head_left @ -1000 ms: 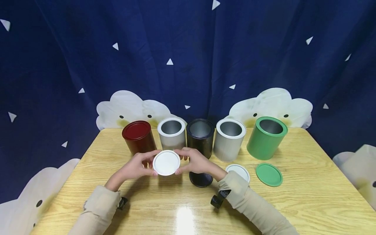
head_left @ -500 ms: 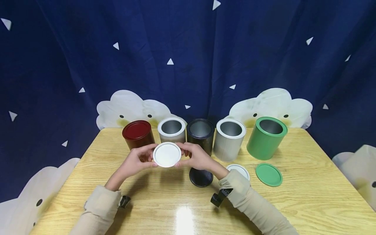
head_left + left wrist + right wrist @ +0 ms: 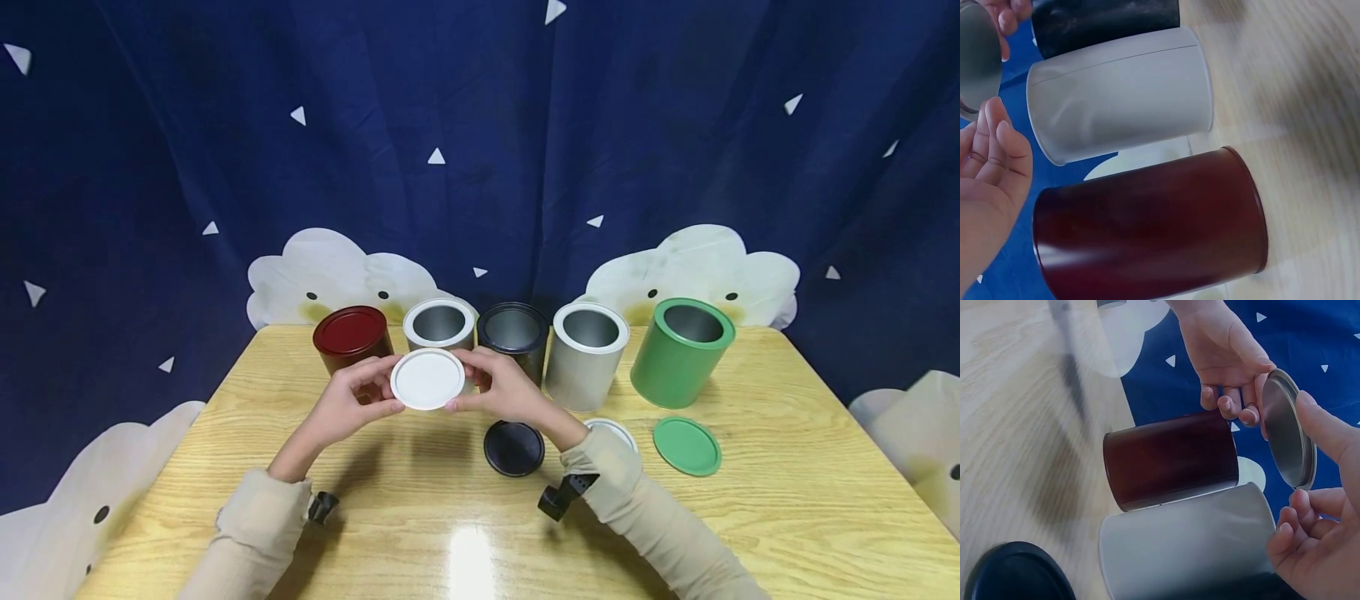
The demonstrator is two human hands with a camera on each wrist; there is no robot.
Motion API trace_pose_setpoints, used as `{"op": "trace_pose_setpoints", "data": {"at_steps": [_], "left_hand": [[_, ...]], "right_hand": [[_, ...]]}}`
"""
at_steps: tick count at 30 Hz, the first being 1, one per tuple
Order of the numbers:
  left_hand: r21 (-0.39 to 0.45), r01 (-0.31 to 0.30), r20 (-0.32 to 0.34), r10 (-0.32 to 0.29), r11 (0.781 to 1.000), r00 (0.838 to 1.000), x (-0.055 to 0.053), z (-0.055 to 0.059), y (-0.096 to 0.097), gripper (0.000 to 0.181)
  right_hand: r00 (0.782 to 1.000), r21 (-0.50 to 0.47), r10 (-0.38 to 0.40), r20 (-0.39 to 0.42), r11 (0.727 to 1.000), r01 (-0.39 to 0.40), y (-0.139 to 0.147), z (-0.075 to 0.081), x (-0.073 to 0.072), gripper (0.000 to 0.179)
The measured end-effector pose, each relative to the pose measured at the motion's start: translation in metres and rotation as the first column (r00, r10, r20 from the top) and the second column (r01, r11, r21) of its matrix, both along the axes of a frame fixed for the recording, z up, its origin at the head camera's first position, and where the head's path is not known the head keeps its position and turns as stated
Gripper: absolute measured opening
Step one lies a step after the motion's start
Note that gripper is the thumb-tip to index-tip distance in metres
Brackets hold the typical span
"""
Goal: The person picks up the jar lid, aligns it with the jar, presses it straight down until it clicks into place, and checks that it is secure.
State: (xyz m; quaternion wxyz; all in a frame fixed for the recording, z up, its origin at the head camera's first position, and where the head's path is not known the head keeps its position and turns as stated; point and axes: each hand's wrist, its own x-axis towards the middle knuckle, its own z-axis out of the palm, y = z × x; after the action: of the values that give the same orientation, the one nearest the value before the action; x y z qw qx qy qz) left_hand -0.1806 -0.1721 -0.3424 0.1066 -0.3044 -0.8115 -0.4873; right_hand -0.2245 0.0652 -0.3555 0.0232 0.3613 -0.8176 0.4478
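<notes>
Now: white lid (image 3: 427,379), held raised

Location: right of the red can (image 3: 350,332), nearer me. Left hand (image 3: 347,407) and right hand (image 3: 510,392): pinching opposite sides. I judge it light, stiff, slightly slippery; best taken by the rim (image 3: 427,407).

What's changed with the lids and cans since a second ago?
The left hand and right hand have shifted the held white lid up the head view, toward the white can beside the red can. Nothing was grasped or released. Those cans, the black lid and the green lid stayed put.
</notes>
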Motion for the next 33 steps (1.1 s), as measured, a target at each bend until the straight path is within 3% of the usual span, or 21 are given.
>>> {"op": "trace_pose_setpoints", "data": {"at_steps": [9,20,28,33], "left_hand": [[-0.022,-0.016,-0.034,0.015,1.0,0.999,-0.005,0.01,0.002,0.052],[-0.033,-0.013,-0.014,0.013,0.999,1.0,-0.019,0.021,0.005,0.054],[-0.031,-0.031,-0.006,0.03,0.999,1.0,-0.046,0.004,-0.004,0.057],[-0.044,-0.035,-0.018,0.035,0.998,0.999,-0.052,0.006,-0.003,0.059]], "right_hand": [[0.999,0.037,-0.004,-0.033,0.999,0.005,0.001,0.012,-0.005,0.058],[0.998,0.063,-0.027,-0.061,0.998,0.031,0.001,0.023,-0.019,0.058],[0.996,0.069,-0.034,-0.081,0.997,0.039,0.001,0.03,-0.027,0.054],[0.997,0.093,-0.033,-0.076,0.995,0.04,0.002,0.034,-0.033,0.048]]}}
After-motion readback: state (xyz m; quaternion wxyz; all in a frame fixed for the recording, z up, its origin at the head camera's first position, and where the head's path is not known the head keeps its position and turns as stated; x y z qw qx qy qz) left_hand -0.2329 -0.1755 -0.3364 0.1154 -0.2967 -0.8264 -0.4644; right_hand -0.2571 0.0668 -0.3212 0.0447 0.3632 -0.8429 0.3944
